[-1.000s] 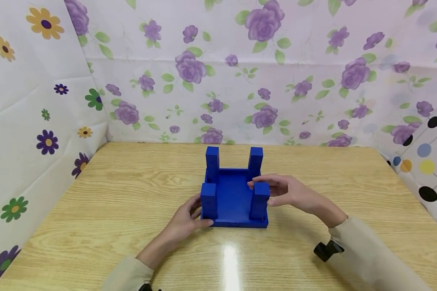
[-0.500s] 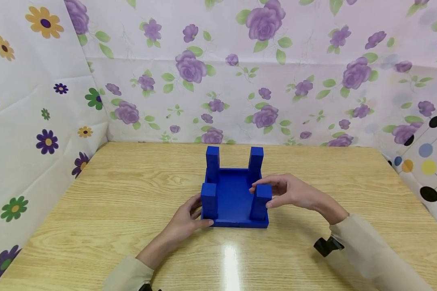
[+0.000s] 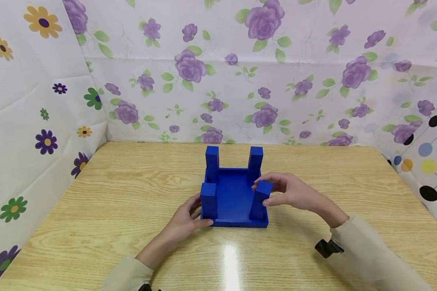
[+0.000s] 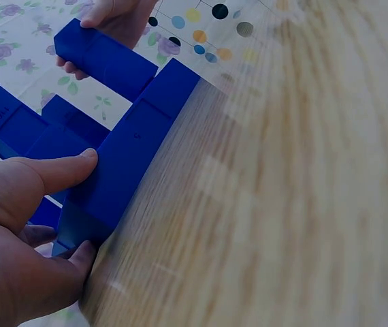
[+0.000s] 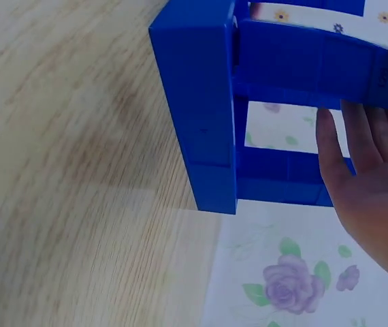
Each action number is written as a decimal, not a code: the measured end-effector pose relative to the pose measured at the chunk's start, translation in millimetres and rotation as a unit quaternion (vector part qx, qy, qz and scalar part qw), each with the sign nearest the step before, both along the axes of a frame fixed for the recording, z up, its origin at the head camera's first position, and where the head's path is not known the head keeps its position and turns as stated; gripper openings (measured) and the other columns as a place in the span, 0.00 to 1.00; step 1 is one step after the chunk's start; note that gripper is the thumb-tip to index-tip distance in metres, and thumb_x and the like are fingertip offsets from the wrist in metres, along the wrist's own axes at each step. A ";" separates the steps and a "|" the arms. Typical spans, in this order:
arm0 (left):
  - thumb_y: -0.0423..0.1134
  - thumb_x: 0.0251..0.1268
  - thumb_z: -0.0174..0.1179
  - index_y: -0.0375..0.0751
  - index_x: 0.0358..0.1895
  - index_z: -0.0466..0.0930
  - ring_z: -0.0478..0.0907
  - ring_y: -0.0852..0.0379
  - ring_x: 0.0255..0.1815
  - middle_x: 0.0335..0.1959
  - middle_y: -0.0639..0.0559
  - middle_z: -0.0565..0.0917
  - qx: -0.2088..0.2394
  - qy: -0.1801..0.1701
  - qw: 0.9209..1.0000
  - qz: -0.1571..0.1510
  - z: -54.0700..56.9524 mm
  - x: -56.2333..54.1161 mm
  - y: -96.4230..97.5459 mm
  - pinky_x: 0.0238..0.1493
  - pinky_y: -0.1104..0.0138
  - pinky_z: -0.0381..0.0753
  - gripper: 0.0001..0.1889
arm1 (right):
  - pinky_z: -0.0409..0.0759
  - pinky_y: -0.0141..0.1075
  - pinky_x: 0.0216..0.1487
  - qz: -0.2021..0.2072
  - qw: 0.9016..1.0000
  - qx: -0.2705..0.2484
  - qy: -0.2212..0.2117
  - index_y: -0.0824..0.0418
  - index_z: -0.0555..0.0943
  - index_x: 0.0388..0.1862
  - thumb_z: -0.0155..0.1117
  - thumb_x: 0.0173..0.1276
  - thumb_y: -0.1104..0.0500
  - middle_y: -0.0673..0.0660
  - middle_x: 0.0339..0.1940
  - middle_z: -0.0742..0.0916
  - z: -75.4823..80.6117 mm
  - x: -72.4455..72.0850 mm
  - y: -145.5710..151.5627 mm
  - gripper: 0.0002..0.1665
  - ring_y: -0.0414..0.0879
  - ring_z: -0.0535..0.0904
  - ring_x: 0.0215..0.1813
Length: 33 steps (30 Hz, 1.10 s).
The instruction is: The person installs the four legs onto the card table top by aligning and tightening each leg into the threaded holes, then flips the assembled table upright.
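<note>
A blue square base (image 3: 234, 198) with a raised rim lies on the table, a blue post standing at each corner. My left hand (image 3: 183, 220) grips its near left corner; the left wrist view has the thumb on the rim (image 4: 129, 160) and fingers curled below. At the near right corner my right hand (image 3: 295, 192) holds the upper part of a post (image 3: 258, 204), thumb on one side and fingers on the other. This post leans right, its foot inside the rim. The near left post (image 3: 209, 202), far left post (image 3: 213, 163) and far right post (image 3: 255, 163) look upright.
The wooden table (image 3: 138, 173) extends around the base. Behind it hangs a purple-flowered cloth (image 3: 225, 81), with a daisy-patterned cloth (image 3: 25, 133) at the left and a dotted one (image 3: 427, 165) at the right. A black strap (image 3: 328, 248) hangs by the right sleeve.
The near right post has tipped to the right at its top, with the right hand closing round it. My left hand and the base stay in place.
</note>
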<state>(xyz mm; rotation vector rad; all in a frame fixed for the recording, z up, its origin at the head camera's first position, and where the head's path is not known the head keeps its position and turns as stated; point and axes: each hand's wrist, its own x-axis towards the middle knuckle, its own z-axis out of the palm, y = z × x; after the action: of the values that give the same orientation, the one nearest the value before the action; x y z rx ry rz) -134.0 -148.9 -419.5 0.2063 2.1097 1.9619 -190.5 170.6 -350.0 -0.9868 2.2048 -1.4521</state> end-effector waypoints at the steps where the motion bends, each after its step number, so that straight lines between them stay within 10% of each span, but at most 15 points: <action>1: 0.24 0.55 0.67 0.32 0.73 0.55 0.60 0.38 0.70 0.68 0.33 0.64 0.001 -0.001 1.000 0.001 0.2 0.0 0.2 0.68 0.57 0.65 0.43 | 0.76 0.37 0.59 -0.013 1.000 0.009 0.012 0.63 0.77 0.59 0.72 0.61 0.61 0.56 0.55 0.83 0.0 1.2 -1.2 0.27 0.46 0.78 0.58; 11: 0.24 0.55 0.67 0.32 0.73 0.55 0.60 0.37 0.70 0.68 0.33 0.64 -0.004 0.001 1.000 0.006 -1.0 -0.1 0.4 0.68 0.56 0.65 0.43 | 0.81 0.41 0.48 -0.153 0.984 0.036 0.088 0.62 0.79 0.45 0.79 0.53 0.56 0.53 0.39 0.83 -3.8 18.5 -17.3 0.23 0.47 0.78 0.42; 23: 0.24 0.54 0.68 0.32 0.74 0.55 0.60 0.38 0.70 0.68 0.34 0.64 -0.002 0.004 1.000 0.004 -2.8 -0.8 -0.1 0.68 0.56 0.64 0.43 | 0.85 0.44 0.37 -0.216 0.956 0.055 0.190 0.59 0.76 0.35 0.81 0.50 0.53 0.47 0.29 0.80 -8.2 30.7 -28.1 0.22 0.41 0.81 0.35; 29: 0.24 0.53 0.68 0.32 0.73 0.56 0.60 0.39 0.70 0.68 0.35 0.65 -0.001 0.008 1.000 0.006 -4.5 -2.0 -0.1 0.68 0.56 0.64 0.43 | 0.85 0.45 0.41 -0.210 0.956 0.058 0.196 0.63 0.79 0.45 0.80 0.50 0.55 0.53 0.40 0.84 -7.8 30.5 -29.4 0.26 0.46 0.81 0.41; 33: 0.24 0.54 0.68 0.32 0.73 0.55 0.60 0.39 0.70 0.68 0.33 0.64 0.004 0.007 1.000 0.000 -3.6 -1.6 0.0 0.68 0.57 0.64 0.43 | 0.80 0.48 0.53 -0.159 0.975 0.046 0.148 0.66 0.75 0.59 0.77 0.55 0.56 0.57 0.53 0.83 -4.9 25.2 -22.0 0.35 0.53 0.78 0.55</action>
<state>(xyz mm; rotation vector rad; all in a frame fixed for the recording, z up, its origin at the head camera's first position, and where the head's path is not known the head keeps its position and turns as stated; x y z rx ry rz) -135.6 -148.9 -423.0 0.2225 2.1108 1.9748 -165.4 148.6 -355.0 -0.8997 2.7250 -1.3849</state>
